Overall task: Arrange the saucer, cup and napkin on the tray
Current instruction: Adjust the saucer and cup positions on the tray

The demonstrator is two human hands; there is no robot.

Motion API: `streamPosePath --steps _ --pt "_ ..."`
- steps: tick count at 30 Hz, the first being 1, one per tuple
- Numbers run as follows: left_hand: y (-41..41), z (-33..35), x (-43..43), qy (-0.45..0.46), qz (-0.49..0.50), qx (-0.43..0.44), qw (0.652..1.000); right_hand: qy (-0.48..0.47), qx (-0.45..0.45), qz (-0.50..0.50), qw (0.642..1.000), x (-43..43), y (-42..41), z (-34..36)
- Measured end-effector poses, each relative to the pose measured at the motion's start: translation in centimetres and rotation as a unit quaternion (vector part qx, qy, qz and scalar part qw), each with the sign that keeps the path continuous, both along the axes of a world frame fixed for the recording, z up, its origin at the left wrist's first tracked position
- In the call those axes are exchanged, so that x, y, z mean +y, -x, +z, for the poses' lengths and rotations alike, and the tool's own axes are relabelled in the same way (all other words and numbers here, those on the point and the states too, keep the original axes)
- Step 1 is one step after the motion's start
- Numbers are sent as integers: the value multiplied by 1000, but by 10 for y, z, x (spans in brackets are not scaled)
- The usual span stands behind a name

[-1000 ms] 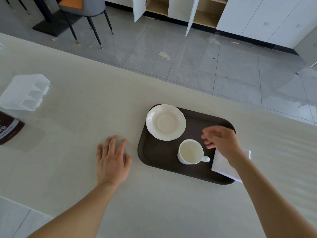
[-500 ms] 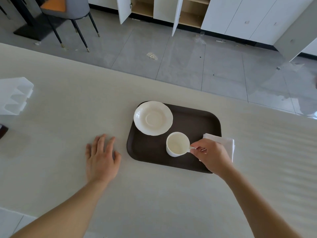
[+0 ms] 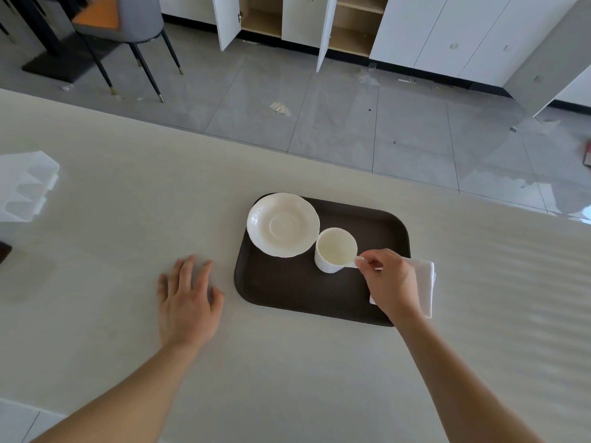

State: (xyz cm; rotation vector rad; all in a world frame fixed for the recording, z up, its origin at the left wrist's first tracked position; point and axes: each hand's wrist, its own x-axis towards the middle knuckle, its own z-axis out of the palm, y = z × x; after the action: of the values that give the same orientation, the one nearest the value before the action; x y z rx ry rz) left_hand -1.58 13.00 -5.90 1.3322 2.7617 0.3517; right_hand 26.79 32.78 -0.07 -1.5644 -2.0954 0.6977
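Observation:
A dark brown tray (image 3: pixel 287 292) lies on the pale table. A white saucer (image 3: pixel 283 224) rests on its far left corner, overhanging the rim a little. A white empty cup (image 3: pixel 335 250) sits just right of the saucer, its rim close to the saucer's edge. My right hand (image 3: pixel 390 281) pinches the cup's handle. A folded white napkin (image 3: pixel 423 282) lies across the tray's right edge, partly under my right hand. My left hand (image 3: pixel 187 300) lies flat on the table, left of the tray, fingers spread.
A translucent white plastic holder (image 3: pixel 24 187) stands at the table's left edge, with a dark object (image 3: pixel 4 252) just below it. Beyond the far table edge are a tiled floor, a chair (image 3: pixel 128 33) and open white cabinets (image 3: pixel 303 24).
My right hand came from above the napkin to the cup's handle and gripped it. The cup now sits higher and nearer the saucer. The left hand stayed flat.

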Motion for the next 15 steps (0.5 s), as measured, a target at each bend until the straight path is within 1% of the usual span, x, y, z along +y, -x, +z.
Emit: streamPosePath --steps 4,10,15 --pt "1 -1 0 0 -3 2 1000 5 17 -57 998 2 5 -4" --pt "1 -2 0 1 -2 2 1000 -34 15 -131 991 -6 21 -6" --pt "1 -1 0 0 -2 1 1000 1 55 -174 983 -15 43 -7"
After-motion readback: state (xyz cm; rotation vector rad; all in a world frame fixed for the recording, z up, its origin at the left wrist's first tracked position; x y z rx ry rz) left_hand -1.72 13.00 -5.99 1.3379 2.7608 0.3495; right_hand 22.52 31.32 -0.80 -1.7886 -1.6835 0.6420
